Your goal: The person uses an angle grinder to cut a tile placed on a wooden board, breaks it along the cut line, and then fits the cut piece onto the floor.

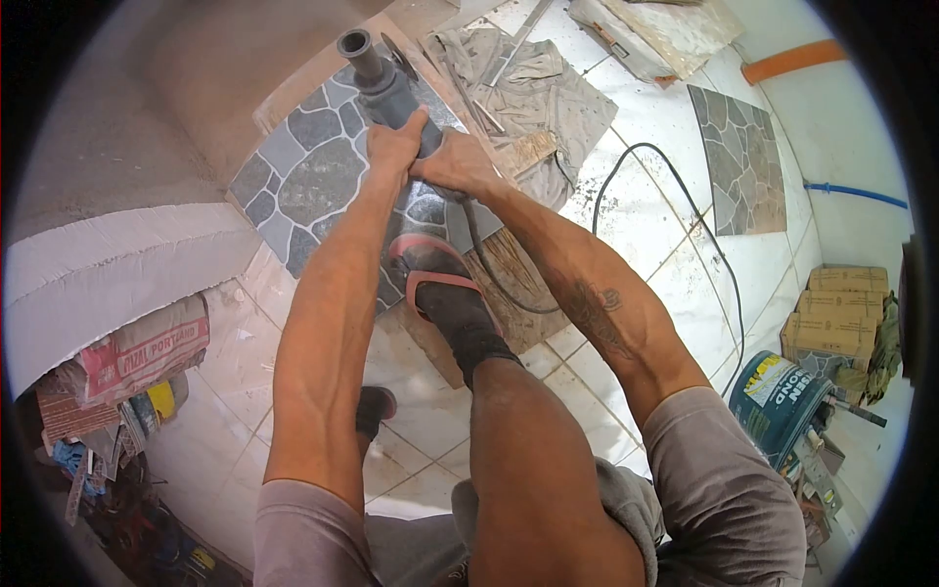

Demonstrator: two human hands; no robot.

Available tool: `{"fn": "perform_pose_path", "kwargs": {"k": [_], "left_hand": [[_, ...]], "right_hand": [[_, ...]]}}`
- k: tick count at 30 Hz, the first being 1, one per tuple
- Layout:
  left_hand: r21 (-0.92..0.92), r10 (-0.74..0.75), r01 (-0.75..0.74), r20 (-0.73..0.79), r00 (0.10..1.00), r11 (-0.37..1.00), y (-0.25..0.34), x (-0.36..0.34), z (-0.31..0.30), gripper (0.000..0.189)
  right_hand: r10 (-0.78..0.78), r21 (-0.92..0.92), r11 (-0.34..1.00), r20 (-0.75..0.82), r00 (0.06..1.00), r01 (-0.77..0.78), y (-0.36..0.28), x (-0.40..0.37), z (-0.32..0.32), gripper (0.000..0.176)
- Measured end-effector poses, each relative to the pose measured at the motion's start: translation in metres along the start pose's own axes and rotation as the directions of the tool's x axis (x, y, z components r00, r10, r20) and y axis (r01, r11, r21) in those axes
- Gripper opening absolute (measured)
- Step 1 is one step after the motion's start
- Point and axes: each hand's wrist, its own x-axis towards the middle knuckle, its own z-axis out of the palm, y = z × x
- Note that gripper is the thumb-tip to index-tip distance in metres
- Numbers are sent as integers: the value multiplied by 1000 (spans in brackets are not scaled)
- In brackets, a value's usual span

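An angle grinder (389, 102) with a dusty grey body is held over the upper part of a stone-patterned tile (315, 178). My left hand (393, 149) is closed around the left side of its body. From the other side, my right hand (456, 162) grips the rear of the same tool. The disc (399, 59) shows edge-on at the grinder's far end, beside a short hollow tube pointing up. My foot, in a dark sock and pink-strapped sandal (445, 284), presses on the tile's near part. A black cord (489, 264) trails from the tool.
A worn wooden board (528, 338) lies under the tile. Crumpled grey cloth (533, 64) is spread beyond it. Another patterned tile (738, 161) rests on the right. A dark bucket (778, 401) and cardboard boxes (836, 313) stand lower right; a cement bag (147, 347) sits left.
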Motion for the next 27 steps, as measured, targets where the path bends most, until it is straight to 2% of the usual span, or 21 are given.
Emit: {"fn": "perform_pose_path", "kwargs": {"k": [5, 8, 11, 14, 20, 23, 27], "left_hand": [[-4, 14, -14, 18, 1000, 1000, -4, -3, 2, 62], [-29, 39, -40, -31, 999, 999, -25, 10, 11, 61], [-42, 16, -15, 18, 1000, 999, -6, -10, 4, 61], [-81, -69, 73, 58, 996, 994, -9, -9, 5, 66], [21, -87, 86, 23, 996, 996, -24, -3, 11, 82], [47, 23, -20, -74, 997, 999, -40, 2, 20, 63], [53, -2, 5, -66, 998, 999, -37, -6, 20, 64]], "right_hand": [[20, -28, 999, 4, 1000, -20, 4, -1, 1, 92], [-2, -17, 1000, 17, 1000, 2, 9, -2, 2, 94], [8, -15, 1000, 15, 1000, -8, 12, -4, 4, 94], [13, -19, 1000, 8, 1000, -13, 13, -6, 5, 94], [23, -15, 1000, 9, 1000, -23, 15, -13, 5, 94], [24, -28, 999, 15, 1000, -23, 18, -13, 6, 94], [34, -15, 999, 8, 999, -34, 19, -18, 5, 91]]}}
